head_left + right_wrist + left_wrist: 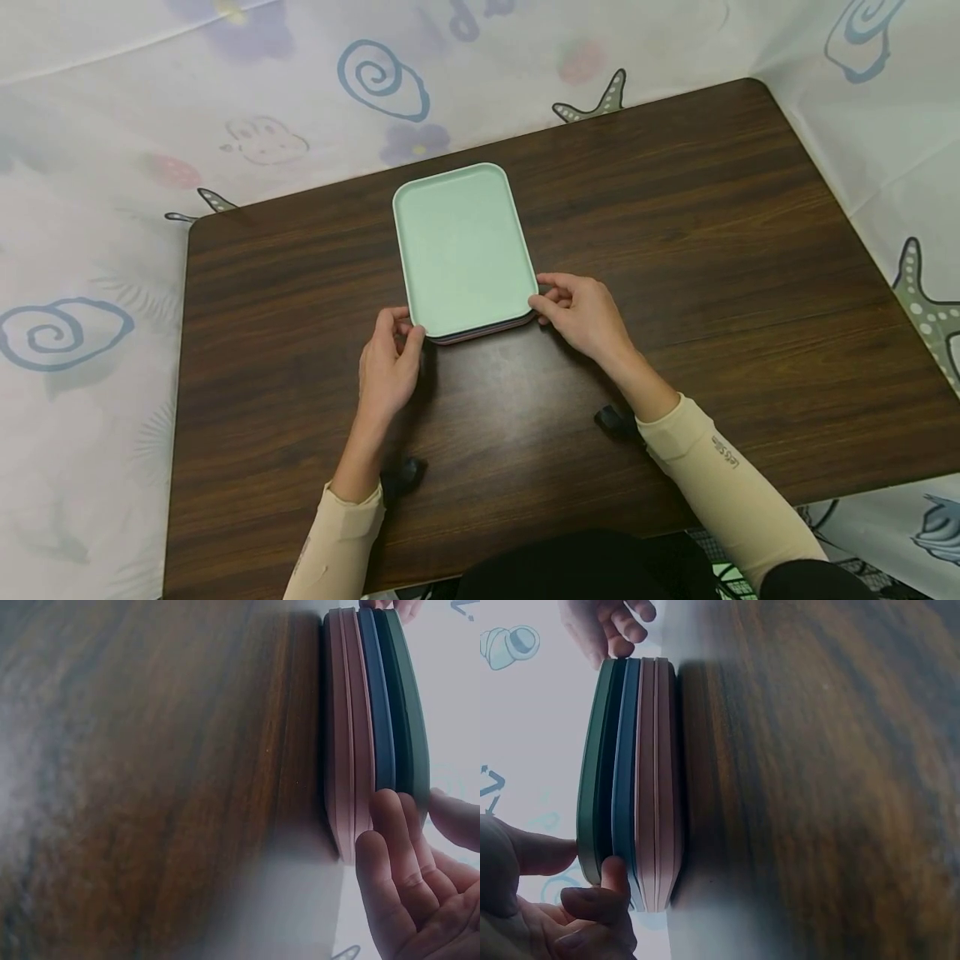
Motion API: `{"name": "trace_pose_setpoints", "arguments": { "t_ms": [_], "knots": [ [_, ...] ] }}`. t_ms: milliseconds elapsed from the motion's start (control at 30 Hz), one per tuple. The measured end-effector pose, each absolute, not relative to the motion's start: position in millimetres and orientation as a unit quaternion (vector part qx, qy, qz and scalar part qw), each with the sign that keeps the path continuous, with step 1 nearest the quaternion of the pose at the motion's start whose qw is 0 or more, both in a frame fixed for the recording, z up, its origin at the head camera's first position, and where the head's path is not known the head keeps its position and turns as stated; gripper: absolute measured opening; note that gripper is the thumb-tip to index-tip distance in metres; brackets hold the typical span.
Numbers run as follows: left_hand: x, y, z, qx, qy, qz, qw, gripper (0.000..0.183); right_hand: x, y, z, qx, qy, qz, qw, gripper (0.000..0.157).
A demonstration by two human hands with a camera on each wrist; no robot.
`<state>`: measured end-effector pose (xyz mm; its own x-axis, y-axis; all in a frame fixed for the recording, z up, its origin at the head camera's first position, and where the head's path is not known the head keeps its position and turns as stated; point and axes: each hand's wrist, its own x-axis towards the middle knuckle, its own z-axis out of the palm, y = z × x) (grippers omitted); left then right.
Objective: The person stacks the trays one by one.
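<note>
A light green tray (467,250) lies on top of a stack of several rectangular trays. Beneath it, the left wrist view shows a blue tray (625,780) and two pink trays (658,787). A dark gap parts the green tray from the blue one along the near side. My left hand (388,367) pinches the green tray's near left corner, thumb on the rim and fingers at the stack's side. At the near right corner, my right hand (585,317) pinches the same tray, its thumb on the rim and its fingertips (386,802) against the side of the stack.
The stack stands on a dark wood-grain table (712,250). A pale patterned cloth (300,92) hangs behind and beside the table. Black wrist-worn pieces (401,477) show by the forearms. The person's dark clothing is at the near edge.
</note>
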<state>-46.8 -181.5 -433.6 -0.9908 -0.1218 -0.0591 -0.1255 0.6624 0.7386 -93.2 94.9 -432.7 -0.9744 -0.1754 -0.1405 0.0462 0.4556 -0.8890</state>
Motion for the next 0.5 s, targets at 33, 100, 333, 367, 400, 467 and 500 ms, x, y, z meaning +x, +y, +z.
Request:
{"name": "trace_pose_setpoints", "arguments": {
  "t_ms": [33,100,333,367,400,467,500],
  "knots": [
    [-46.6,-181.6,-433.4,-0.068,0.912,0.405,0.004,0.032,-93.0,95.1,-432.9,-0.038,0.846,-0.521,0.107,0.041],
    [-46.2,-182.2,-433.4,-0.068,0.912,0.405,0.006,0.033,-92.3,95.5,-433.2,-0.039,0.846,-0.521,0.109,0.042],
    [-42.2,-185.2,-435.9,-0.065,0.911,0.406,0.012,0.037,-88.5,98.1,-435.9,-0.046,0.84,-0.528,0.114,0.046],
    [-41.2,-185.6,-436.4,-0.064,0.911,0.407,0.014,0.038,-88.0,98.9,-437.0,-0.047,0.838,-0.531,0.114,0.046],
    [-40.2,-186.2,-437.2,-0.063,0.911,0.406,0.017,0.038,-87.4,99.9,-437.9,-0.048,0.836,-0.534,0.115,0.047],
    [-37.5,-187.4,-438.5,-0.064,0.911,0.406,0.022,0.039,-86.3,102.5,-439.5,-0.049,0.833,-0.54,0.115,0.047],
    [-35.9,-188.2,-439.2,-0.064,0.911,0.407,0.025,0.038,-85.7,104.1,-440.3,-0.049,0.832,-0.54,0.115,0.047]
  ]
}}
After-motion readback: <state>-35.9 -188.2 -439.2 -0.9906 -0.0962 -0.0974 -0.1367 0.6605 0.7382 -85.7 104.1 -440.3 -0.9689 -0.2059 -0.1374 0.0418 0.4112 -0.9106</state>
